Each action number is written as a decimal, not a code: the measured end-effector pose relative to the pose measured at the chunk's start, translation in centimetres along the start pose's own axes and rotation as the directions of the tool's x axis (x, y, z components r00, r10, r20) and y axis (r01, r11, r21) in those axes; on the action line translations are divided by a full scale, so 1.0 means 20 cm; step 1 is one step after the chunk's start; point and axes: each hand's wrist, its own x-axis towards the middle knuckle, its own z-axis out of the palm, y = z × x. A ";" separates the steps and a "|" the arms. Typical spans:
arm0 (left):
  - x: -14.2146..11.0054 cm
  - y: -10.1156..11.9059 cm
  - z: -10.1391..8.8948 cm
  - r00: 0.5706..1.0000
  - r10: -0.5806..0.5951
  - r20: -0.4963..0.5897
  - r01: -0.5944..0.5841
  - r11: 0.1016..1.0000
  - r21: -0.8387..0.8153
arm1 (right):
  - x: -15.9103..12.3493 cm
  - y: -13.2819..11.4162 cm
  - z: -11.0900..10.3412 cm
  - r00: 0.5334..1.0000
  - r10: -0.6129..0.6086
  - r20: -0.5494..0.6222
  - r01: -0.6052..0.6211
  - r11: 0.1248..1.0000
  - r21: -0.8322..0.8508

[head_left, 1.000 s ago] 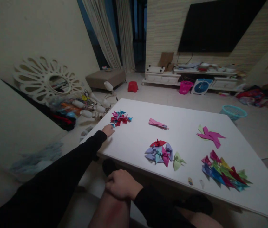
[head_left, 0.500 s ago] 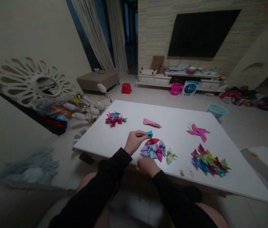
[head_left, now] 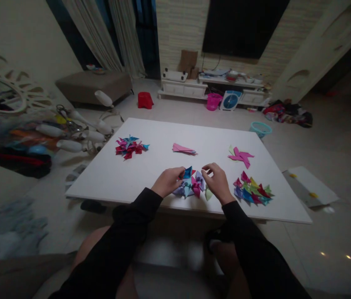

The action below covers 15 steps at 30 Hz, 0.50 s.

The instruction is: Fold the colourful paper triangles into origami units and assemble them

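Note:
My left hand (head_left: 168, 181) pinches a blue folded paper piece (head_left: 188, 172) between thumb and fingers, just above the table's near side. Across from it, my right hand (head_left: 217, 181) is raised with its fingers curved and apart, holding nothing. Beneath and between both hands lies a cluster of folded paper shapes (head_left: 196, 187) in lilac, pale blue, magenta and red. A light green folded shape (head_left: 208, 193) is partly covered by my right hand.
On the white table (head_left: 144, 176) sit a red and blue paper pile (head_left: 130, 147), pink folded strips (head_left: 184, 149), magenta pieces (head_left: 241, 156) and a multicoloured pile (head_left: 253, 189). Beyond it stand a red stool (head_left: 145, 100), a turquoise basket (head_left: 260, 128) and lamp arms (head_left: 92, 135).
My right hand has risen from the table's near edge to beside the blue paper, its fingers opening. My left hand still holds the blue piece. The view has tilted down and shifted right.

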 end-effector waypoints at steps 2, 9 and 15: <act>0.00 -0.01 0.02 0.998 0.030 0.055 -0.032 0.999 0.040 | -0.02 -0.01 0.01 0.990 -0.140 -0.005 0.140 0.990 0.026; -0.01 -0.01 0.10 0.980 0.092 0.175 -0.114 0.986 0.120 | -0.06 -0.05 0.02 0.942 -0.322 0.097 0.324 0.946 -0.006; -0.01 0.03 0.09 0.979 0.096 0.179 -0.111 0.991 0.080 | -0.07 -0.06 0.00 0.933 -0.332 0.139 0.335 0.942 0.006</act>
